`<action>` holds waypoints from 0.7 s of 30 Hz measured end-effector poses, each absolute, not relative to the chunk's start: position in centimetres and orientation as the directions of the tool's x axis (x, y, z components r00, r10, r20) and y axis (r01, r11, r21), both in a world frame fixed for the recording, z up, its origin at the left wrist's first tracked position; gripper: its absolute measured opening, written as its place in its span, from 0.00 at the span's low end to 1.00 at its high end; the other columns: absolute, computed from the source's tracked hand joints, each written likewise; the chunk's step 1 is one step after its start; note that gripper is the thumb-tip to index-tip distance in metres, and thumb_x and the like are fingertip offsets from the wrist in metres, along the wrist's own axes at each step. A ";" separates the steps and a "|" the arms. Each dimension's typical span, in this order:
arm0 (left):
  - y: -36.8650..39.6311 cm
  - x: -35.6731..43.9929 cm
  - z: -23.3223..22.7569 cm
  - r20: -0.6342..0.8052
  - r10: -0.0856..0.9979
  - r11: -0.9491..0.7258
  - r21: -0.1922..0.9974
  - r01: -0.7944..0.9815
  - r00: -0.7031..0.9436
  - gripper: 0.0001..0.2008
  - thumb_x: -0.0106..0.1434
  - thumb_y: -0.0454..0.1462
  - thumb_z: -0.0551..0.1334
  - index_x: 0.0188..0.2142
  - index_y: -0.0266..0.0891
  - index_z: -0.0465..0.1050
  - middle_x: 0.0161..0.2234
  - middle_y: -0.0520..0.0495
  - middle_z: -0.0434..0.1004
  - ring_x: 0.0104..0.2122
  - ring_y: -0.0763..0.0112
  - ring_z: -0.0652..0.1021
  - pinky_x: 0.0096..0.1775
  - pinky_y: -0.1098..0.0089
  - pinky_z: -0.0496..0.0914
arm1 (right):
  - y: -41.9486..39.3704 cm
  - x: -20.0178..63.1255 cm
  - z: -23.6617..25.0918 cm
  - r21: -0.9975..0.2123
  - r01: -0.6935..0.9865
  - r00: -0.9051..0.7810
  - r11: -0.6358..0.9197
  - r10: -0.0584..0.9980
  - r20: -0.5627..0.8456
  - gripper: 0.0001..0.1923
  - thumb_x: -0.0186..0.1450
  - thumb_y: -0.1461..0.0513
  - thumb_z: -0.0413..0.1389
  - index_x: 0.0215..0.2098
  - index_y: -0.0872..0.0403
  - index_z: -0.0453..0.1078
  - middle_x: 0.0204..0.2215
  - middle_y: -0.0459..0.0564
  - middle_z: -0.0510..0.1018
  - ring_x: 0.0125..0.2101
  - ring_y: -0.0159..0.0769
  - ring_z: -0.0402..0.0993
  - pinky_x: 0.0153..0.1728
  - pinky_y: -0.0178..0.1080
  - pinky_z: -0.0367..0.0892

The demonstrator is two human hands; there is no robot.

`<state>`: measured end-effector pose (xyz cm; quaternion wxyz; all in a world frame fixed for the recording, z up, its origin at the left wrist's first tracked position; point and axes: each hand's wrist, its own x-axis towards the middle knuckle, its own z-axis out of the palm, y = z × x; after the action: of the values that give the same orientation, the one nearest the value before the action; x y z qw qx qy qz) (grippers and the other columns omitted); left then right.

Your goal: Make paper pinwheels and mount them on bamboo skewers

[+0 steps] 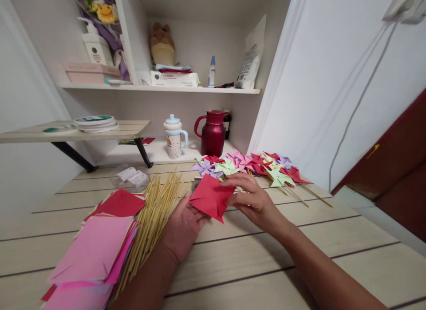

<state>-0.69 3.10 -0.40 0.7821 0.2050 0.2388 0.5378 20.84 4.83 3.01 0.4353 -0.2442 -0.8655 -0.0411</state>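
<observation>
A square of red paper [212, 195], with slits at its corners, is held up over the middle of the table. My left hand [184, 225] supports it from below on the left, with the fingers partly hidden behind the sheet. On the right edge, the fingers of my right hand [251, 199] close on the paper. Left of my left hand lie a bundle of thin wooden sticks [156, 208] and a stack of coloured paper squares [95, 243], pink and red on top. Behind the sheet, a small box is mostly covered.
Several finished paper pinwheels [256, 163] on sticks lie at the back right. A red thermos jug [213, 134] and a speckled cup [173, 139] stand behind. At the left are a clear plastic bag [131, 176] and a small raised shelf [133, 129] holding rolls of tape [96, 123].
</observation>
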 end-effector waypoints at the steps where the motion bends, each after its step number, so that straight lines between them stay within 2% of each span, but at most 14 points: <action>1: 3.1 -0.7 -0.4 -0.155 0.933 0.351 0.590 -0.727 0.325 0.20 0.67 0.45 0.58 0.51 0.34 0.74 0.48 0.37 0.80 0.46 0.59 0.79 0.53 0.56 0.69 | 4.7 20.9 3.2 -0.129 0.446 -0.518 0.886 0.373 0.770 0.09 0.66 0.68 0.56 0.34 0.48 0.75 0.49 0.49 0.78 0.54 0.46 0.67 0.53 0.52 0.63; 3: 3.0 -0.8 -0.3 -0.168 0.923 0.370 0.629 -0.684 0.346 0.21 0.67 0.46 0.58 0.52 0.33 0.73 0.49 0.36 0.80 0.47 0.58 0.79 0.53 0.56 0.69 | 4.5 21.1 3.4 -0.112 0.436 -0.545 0.893 0.361 0.756 0.09 0.66 0.68 0.56 0.34 0.48 0.75 0.50 0.49 0.78 0.56 0.46 0.65 0.54 0.53 0.63; 5: 2.9 -0.8 -0.4 -0.177 0.924 0.367 0.668 -0.647 0.340 0.19 0.66 0.42 0.61 0.52 0.33 0.73 0.49 0.35 0.79 0.47 0.59 0.79 0.53 0.57 0.69 | 4.3 21.1 3.6 -0.105 0.437 -0.572 0.893 0.367 0.734 0.10 0.66 0.69 0.56 0.34 0.48 0.75 0.50 0.48 0.78 0.56 0.47 0.64 0.55 0.53 0.62; 10: 2.5 -0.7 -0.7 -0.108 0.941 0.292 0.735 -0.612 0.320 0.13 0.62 0.35 0.65 0.47 0.33 0.75 0.47 0.37 0.81 0.43 0.62 0.81 0.50 0.61 0.72 | 4.1 20.9 3.6 -0.094 0.430 -0.598 0.898 0.362 0.715 0.10 0.66 0.68 0.56 0.34 0.47 0.76 0.51 0.47 0.77 0.57 0.47 0.63 0.56 0.55 0.61; 13: 2.7 -0.5 -0.8 -0.068 0.955 0.242 0.742 -0.625 0.288 0.15 0.61 0.34 0.66 0.48 0.34 0.75 0.47 0.37 0.81 0.45 0.61 0.81 0.50 0.61 0.72 | 4.1 20.7 3.3 -0.153 0.436 -0.573 0.887 0.405 0.713 0.12 0.67 0.68 0.55 0.34 0.46 0.76 0.53 0.47 0.75 0.56 0.46 0.65 0.56 0.55 0.60; 15: 2.9 -0.4 -0.8 -0.083 0.974 0.203 0.735 -0.647 0.210 0.18 0.60 0.34 0.67 0.50 0.35 0.74 0.47 0.39 0.82 0.46 0.61 0.80 0.51 0.61 0.72 | 4.2 20.5 2.9 -0.290 0.451 -0.487 0.844 0.505 0.712 0.12 0.68 0.67 0.52 0.38 0.45 0.77 0.55 0.49 0.73 0.56 0.45 0.66 0.56 0.54 0.61; 17: 3.1 -0.4 -0.6 -0.108 0.987 0.161 0.736 -0.657 0.121 0.19 0.58 0.33 0.69 0.50 0.36 0.74 0.46 0.40 0.82 0.46 0.61 0.80 0.52 0.61 0.72 | 4.4 20.3 2.5 -0.503 0.427 -0.323 0.752 0.646 0.691 0.11 0.69 0.64 0.52 0.44 0.45 0.75 0.55 0.51 0.72 0.56 0.45 0.67 0.56 0.53 0.62; 19: 3.1 -0.4 -0.4 -0.111 0.991 0.131 0.749 -0.649 0.072 0.20 0.56 0.33 0.70 0.49 0.35 0.75 0.46 0.39 0.82 0.47 0.60 0.80 0.52 0.60 0.72 | 4.6 20.1 2.0 -0.735 0.312 -0.153 0.602 0.795 0.587 0.12 0.69 0.59 0.54 0.50 0.45 0.71 0.53 0.52 0.73 0.55 0.44 0.68 0.56 0.52 0.63; 21: 2.9 -0.3 -0.1 -0.089 0.993 0.116 0.774 -0.622 0.074 0.19 0.55 0.33 0.70 0.47 0.33 0.76 0.46 0.37 0.82 0.48 0.57 0.80 0.52 0.60 0.72 | 4.7 19.9 1.8 -0.894 0.146 -0.073 0.423 0.906 0.417 0.17 0.67 0.54 0.56 0.54 0.44 0.67 0.54 0.53 0.74 0.55 0.45 0.69 0.56 0.51 0.64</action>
<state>-0.31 2.92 -0.13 0.6738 0.2880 0.3224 0.5993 19.87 4.73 1.78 0.5447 -0.4082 -0.6441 0.3491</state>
